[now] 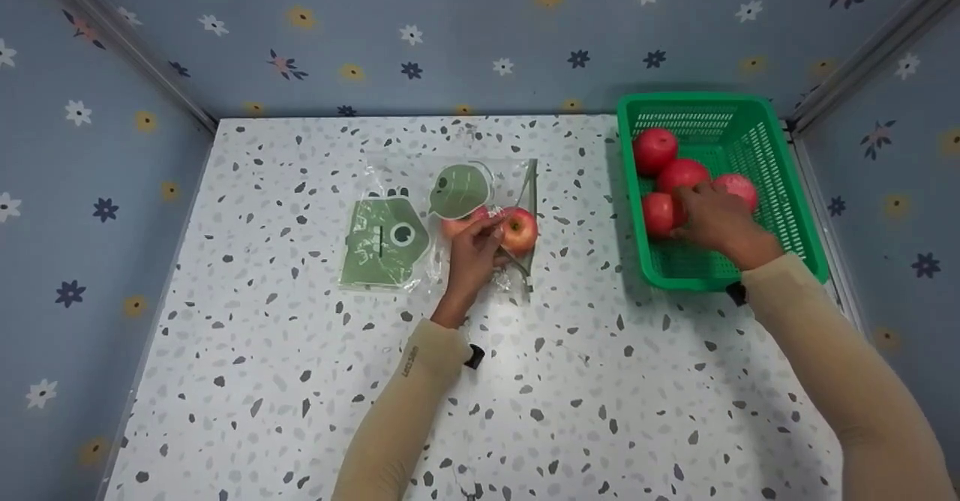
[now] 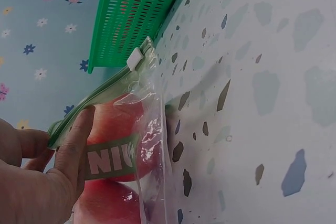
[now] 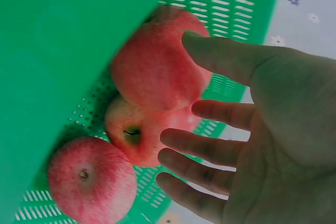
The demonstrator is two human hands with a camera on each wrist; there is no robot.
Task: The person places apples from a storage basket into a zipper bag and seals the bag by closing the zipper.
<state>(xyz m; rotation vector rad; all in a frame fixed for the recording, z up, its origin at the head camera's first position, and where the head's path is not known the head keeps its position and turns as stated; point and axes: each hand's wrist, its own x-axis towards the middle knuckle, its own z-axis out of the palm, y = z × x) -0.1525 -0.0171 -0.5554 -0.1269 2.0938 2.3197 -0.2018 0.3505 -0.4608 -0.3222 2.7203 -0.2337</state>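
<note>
My left hand pinches the green-edged mouth of a clear zip bag printed with green shapes. Two apples lie inside, near the mouth, and a white slider sits on the zip. Over at the right, my right hand reaches into a green basket holding several red apples. In the right wrist view its fingers are spread and fairly straight, and the thumb overlaps the nearest apple. Two more apples lie beside that one, below the fingertips.
The speckled white table carries the bag at its middle and the basket at its back right corner. Blue flowered panels rise at the back and both sides, the basket standing close to the back and right ones.
</note>
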